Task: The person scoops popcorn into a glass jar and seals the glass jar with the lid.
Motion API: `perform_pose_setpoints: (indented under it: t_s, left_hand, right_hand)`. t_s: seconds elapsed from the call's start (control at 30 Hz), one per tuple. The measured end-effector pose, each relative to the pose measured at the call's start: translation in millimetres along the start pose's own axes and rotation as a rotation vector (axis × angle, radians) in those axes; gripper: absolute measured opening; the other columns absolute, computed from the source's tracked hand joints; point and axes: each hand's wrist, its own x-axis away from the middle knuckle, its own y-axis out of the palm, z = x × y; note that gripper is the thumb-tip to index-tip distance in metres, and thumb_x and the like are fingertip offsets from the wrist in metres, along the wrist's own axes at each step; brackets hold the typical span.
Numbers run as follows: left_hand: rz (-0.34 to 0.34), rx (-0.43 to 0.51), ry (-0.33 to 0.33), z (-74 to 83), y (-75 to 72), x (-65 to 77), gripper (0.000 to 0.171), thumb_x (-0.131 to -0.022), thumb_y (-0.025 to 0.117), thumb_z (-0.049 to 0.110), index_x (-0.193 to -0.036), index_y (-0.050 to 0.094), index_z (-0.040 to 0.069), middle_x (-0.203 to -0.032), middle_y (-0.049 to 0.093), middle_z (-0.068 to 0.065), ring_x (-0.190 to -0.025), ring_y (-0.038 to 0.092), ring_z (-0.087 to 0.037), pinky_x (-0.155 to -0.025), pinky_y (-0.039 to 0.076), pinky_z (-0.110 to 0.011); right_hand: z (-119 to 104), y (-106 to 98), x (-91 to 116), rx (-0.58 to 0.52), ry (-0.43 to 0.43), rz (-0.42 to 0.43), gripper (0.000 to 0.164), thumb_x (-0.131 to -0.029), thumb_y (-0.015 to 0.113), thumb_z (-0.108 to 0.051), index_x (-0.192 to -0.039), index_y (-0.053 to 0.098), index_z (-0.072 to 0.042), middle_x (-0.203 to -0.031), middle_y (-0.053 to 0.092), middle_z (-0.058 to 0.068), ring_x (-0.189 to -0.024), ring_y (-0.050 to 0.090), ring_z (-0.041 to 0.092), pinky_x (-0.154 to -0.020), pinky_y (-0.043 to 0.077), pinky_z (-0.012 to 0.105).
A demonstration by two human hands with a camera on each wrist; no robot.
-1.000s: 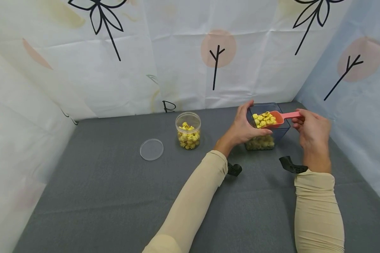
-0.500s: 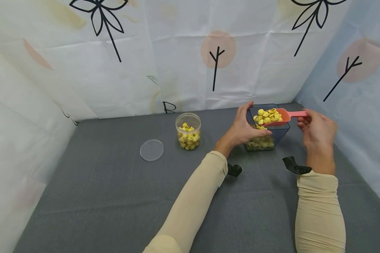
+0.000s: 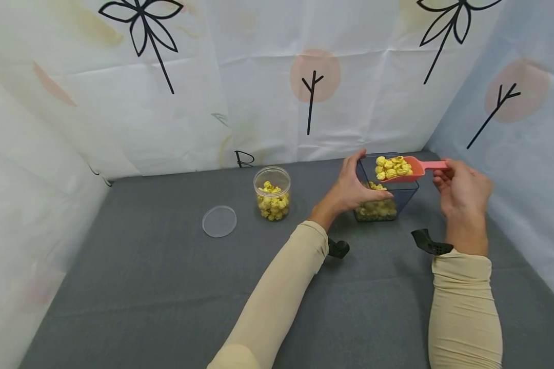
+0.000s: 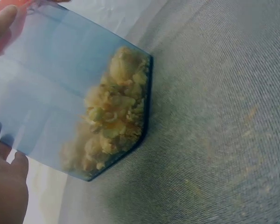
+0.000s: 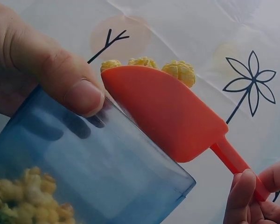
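Note:
A red scoop (image 3: 415,168) heaped with yellow popcorn (image 3: 391,167) is over the mouth of a clear bluish container (image 3: 403,197). My right hand (image 3: 465,192) pinches the scoop's handle, thumb and fingers plain in the right wrist view. Around the container's left and near side my left hand (image 3: 348,189) grips the rim, its thumb (image 5: 84,95) along the outside in the right wrist view. More popcorn (image 4: 114,114) lies in the bottom of the container, seen through its wall. The scoop's underside (image 5: 163,109) overlaps the rim in the right wrist view.
A round clear jar (image 3: 272,193), partly filled with popcorn, stands left of the left hand. Its round transparent lid (image 3: 219,221) lies flat beside it. White and blue printed cloth (image 3: 258,92) walls the back and sides of the grey table (image 3: 166,287).
The right hand has raised the loaded scoop and shifted it slightly right above the container. The left hand keeps its grip. The head view has shifted a little.

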Motion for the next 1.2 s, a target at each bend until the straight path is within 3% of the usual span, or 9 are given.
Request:
perform_pose_setpoints:
  t_s: [0.47,0.83,1.2]
  left_hand:
    - [0.009,-0.089,-0.117,7.7,-2.9,6.1,0.128,-0.076,0.088,0.051,-0.163,-0.006,0.039,-0.172,0.012,0.004,-0.158,0.023,-0.019,-0.120,0.039,-0.049]
    - [0.040,-0.101,-0.087,12.4,-20.8,14.8,0.127,-0.076,0.087,0.053,-0.162,-0.005,0.041,-0.171,0.014,0.004,-0.157,0.027,-0.021,-0.118,0.040,-0.051]
    - [0.082,-0.079,0.011,29.2,-41.9,25.1,0.123,-0.076,0.088,0.050,-0.163,0.001,0.040,-0.169,0.015,0.011,-0.158,0.022,-0.014,-0.121,0.038,-0.049]
  right_hand:
    - [8.3,9.5,7.9,0.045,-0.013,-0.020,0.013,-0.094,0.075,-0.018,-0.102,0.076,-0.007,-0.089,0.069,0.004,-0.061,0.061,0.012,-0.056,0.054,0.018]
    - [10.5,17.7,10.2,0.044,-0.024,-0.026,0.014,-0.094,0.075,-0.019,-0.103,0.076,-0.008,-0.092,0.068,0.004,-0.063,0.061,0.012,-0.057,0.054,0.017]
    - [2.6,37.9,25.6,0.001,-0.060,-0.087,0.015,-0.094,0.075,-0.016,-0.102,0.074,-0.003,-0.094,0.065,0.007,-0.068,0.059,0.014,-0.059,0.054,0.018]
